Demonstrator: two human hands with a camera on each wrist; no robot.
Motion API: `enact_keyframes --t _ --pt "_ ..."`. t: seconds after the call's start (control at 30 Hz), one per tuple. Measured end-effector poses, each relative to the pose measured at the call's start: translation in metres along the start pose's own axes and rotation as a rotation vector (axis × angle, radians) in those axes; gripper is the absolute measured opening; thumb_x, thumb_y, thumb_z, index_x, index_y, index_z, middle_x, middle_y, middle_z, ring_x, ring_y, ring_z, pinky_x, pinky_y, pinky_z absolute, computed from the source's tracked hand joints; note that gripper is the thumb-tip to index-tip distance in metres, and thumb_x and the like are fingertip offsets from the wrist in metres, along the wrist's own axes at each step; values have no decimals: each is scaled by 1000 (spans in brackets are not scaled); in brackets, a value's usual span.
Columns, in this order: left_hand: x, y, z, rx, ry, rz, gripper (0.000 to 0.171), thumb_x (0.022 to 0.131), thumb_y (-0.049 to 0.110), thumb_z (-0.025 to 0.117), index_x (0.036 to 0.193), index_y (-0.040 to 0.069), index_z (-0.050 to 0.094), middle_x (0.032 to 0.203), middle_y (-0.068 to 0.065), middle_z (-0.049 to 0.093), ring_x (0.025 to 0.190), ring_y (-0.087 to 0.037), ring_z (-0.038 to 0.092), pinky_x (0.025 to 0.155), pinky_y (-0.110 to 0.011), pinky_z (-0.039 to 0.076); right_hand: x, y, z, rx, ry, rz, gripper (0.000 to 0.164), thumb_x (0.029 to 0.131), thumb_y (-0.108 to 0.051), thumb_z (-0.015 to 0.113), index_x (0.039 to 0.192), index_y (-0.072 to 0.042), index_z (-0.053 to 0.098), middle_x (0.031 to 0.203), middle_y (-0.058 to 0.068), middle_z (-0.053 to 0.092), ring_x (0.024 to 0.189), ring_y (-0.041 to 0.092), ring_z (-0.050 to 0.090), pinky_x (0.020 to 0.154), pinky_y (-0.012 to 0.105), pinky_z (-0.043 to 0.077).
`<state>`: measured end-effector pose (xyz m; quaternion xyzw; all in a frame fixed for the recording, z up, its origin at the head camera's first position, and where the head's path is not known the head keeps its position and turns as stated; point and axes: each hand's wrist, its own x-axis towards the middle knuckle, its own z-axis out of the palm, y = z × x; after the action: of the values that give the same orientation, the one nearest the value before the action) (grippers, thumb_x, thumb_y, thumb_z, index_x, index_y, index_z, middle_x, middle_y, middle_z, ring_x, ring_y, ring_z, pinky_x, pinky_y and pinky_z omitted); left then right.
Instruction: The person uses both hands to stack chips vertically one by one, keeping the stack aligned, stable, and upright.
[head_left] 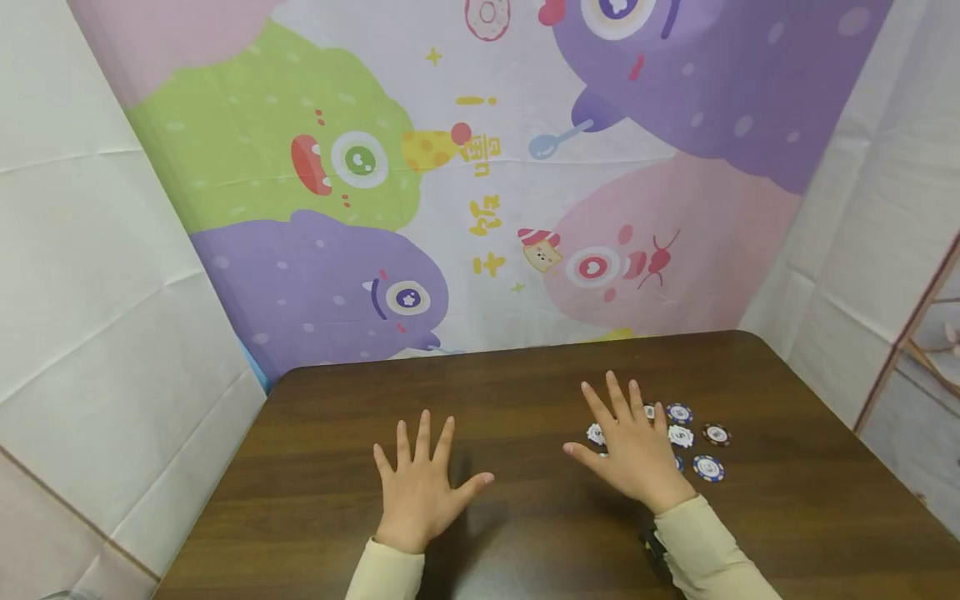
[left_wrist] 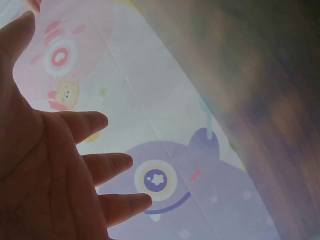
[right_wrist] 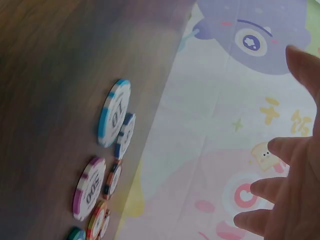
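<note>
My left hand [head_left: 418, 498] hovers over the left-middle of the table, fingers spread and nothing held. Its bare palm faces the camera in the left wrist view. The right hand [head_left: 637, 454], also spread and holding nothing, is raised above a loose group of poker chips and hides some of them. Around it show a white chip [head_left: 681, 436], a blue-edged chip [head_left: 708, 468] and a dark-edged chip [head_left: 717, 434]. In the right wrist view, a light-blue-edged chip [right_wrist: 115, 114] reads 10 and a purple-edged chip [right_wrist: 90, 189] reads 500, both lying flat on the table.
The brown wooden table [head_left: 315, 533] has rounded far corners. Behind it hangs a cloth printed with cartoon monsters [head_left: 495, 317], and pale panels [head_left: 112, 275] stand on both sides. A small dark object [head_left: 652, 543] shows by the right sleeve [head_left: 708, 546].
</note>
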<state>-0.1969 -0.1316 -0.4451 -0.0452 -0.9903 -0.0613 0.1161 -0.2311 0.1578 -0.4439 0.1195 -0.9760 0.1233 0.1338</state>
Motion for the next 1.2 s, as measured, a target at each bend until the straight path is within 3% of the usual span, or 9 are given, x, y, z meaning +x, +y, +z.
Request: enact_keyframes --t 0.27,0.47,0.7,0.97,1.2 --pt "3 -2 -4 -46 15 46 92 72 81 35 142 21 33 148 -13 27 132 -44 26 100 -64 22 4 10 -7 21 49 -21 84 80 -64 51 145 -17 26 150 19 19 135 44 18 100 63 23" --pt "4 0 -8 -103 29 111 84 77 70 48 139 14 38 143 -16 37 127 -43 36 99 -58 30 7 21 -6 40 115 -78 78 80 -51 62 140 -9 36 134 22 42 116 41 46 91 55 39" --pt "3 6 -8 -213 25 222 75 78 54 63 134 7 44 135 -18 46 120 -38 46 97 -48 38 7 27 -4 65 30 -80 69 81 -47 63 132 -4 46 118 19 53 101 34 54 81 48 45" --pt "1 17 -5 -341 -76 297 68 80 49 63 132 7 47 131 -12 51 115 -28 52 93 -42 43 7 32 10 47 -33 -122 51 77 -35 71 112 1 60 99 12 59 87 28 59 76 43 48" --pt "-2 24 3 -367 -123 355 63 80 43 66 127 4 51 125 -11 55 111 -25 55 91 -40 45 6 34 18 6 -101 -135 44 74 -35 73 99 0 64 90 9 60 79 26 60 71 42 48"
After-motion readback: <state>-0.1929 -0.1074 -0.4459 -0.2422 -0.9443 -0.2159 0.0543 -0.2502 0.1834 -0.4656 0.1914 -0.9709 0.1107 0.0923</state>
